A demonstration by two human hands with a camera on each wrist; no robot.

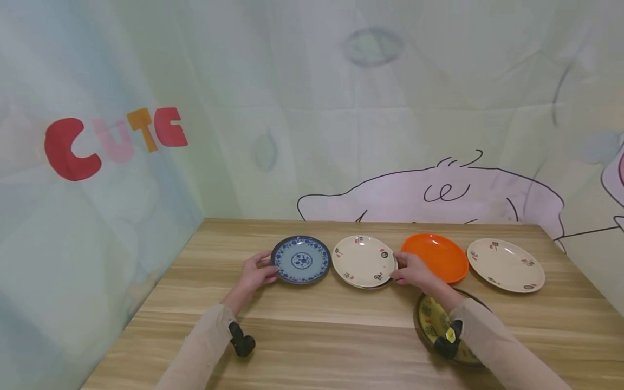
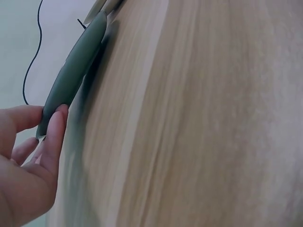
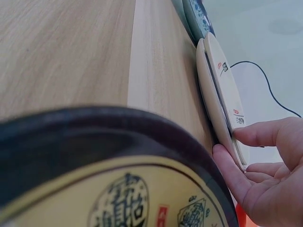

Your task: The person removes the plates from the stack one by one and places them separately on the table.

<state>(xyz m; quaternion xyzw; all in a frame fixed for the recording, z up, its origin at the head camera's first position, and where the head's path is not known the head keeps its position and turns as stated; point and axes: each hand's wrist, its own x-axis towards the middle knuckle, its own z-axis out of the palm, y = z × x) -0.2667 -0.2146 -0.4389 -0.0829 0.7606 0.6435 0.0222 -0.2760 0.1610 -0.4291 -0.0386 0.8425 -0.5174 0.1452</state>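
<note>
My left hand (image 1: 258, 271) pinches the left rim of a round blue plate (image 1: 301, 260) with a dark flowered border. In the left wrist view the plate's greenish underside (image 2: 75, 66) shows edge-on between thumb and fingers. To its right, my right hand (image 1: 411, 269) pinches the right rim of a cream plate (image 1: 363, 261) with small red and black motifs. Seen from the right wrist, two cream rims lie one over the other, the upper plate (image 3: 227, 85) on a lower one (image 3: 208, 85). Whether either hand has raised its plate off the table I cannot tell.
An orange plate (image 1: 436, 260) lies just beyond the right hand, with an oval cream plate (image 1: 507, 265) at far right. Beneath the right forearm is a dark-rimmed yellow plate (image 1: 431, 319). The wooden table (image 1: 317, 336) ends at a printed curtain (image 1: 292, 108).
</note>
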